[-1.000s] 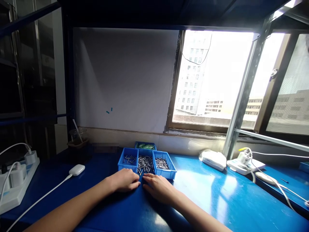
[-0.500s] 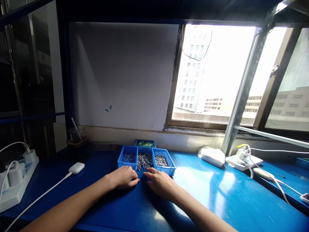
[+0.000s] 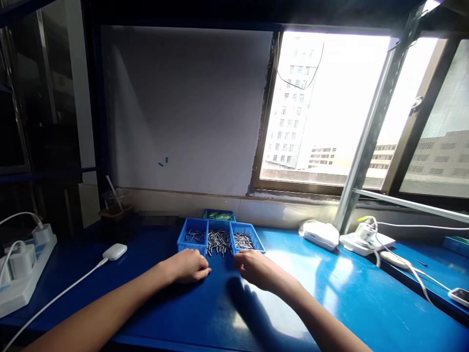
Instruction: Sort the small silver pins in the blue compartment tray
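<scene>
My left hand [image 3: 190, 265] rests on the blue table in front of the left blue bin [image 3: 193, 234], fingers curled closed; whether anything is inside cannot be made out. My right hand [image 3: 252, 266] is raised just in front of the right blue bin [image 3: 247, 238], its fingers bent together over the front edge, with their tips too small to read. A few thin metal pieces lie in the left bin and many in the right one. Between the two bins is a pile of small dark metal pieces [image 3: 219, 242].
Behind the bins stands another blue bin [image 3: 219, 215] with green contents. At left are a white charging case [image 3: 115, 252], a power strip [image 3: 27, 278] and a plastic cup [image 3: 116, 200]. A wrapped white item [image 3: 319, 235], a metal post [image 3: 351, 190] and cables are at right.
My right hand has moved right and lifted off the table, from the pile's front edge to the right bin, and its fingers have drawn together. My left hand stays in place.
</scene>
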### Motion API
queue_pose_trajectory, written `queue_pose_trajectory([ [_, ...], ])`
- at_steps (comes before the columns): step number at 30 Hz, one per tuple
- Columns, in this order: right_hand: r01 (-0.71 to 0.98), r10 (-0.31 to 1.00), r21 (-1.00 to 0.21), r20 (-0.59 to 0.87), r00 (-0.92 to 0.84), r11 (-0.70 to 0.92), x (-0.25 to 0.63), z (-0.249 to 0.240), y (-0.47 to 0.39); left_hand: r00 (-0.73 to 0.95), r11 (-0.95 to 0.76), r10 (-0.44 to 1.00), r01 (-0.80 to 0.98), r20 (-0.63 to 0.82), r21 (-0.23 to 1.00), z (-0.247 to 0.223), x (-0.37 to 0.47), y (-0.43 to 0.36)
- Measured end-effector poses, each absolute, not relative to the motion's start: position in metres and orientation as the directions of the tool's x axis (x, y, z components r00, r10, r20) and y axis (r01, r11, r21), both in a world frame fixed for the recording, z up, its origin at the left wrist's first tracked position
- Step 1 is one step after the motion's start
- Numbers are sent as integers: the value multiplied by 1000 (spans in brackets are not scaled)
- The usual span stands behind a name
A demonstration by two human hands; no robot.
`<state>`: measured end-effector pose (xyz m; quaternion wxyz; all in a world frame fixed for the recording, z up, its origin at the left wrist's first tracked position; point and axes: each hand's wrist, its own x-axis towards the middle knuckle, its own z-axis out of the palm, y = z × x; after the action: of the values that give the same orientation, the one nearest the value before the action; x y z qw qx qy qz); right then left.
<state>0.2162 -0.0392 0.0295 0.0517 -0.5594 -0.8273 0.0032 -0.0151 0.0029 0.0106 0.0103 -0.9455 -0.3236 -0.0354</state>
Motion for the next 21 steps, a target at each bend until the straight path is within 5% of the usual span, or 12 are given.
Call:
queue_pose_trajectory([
  [21, 938, 937, 43, 44, -347, 345, 224, 24, -39, 822, -824, 558, 565, 115, -34, 6, -16, 4],
])
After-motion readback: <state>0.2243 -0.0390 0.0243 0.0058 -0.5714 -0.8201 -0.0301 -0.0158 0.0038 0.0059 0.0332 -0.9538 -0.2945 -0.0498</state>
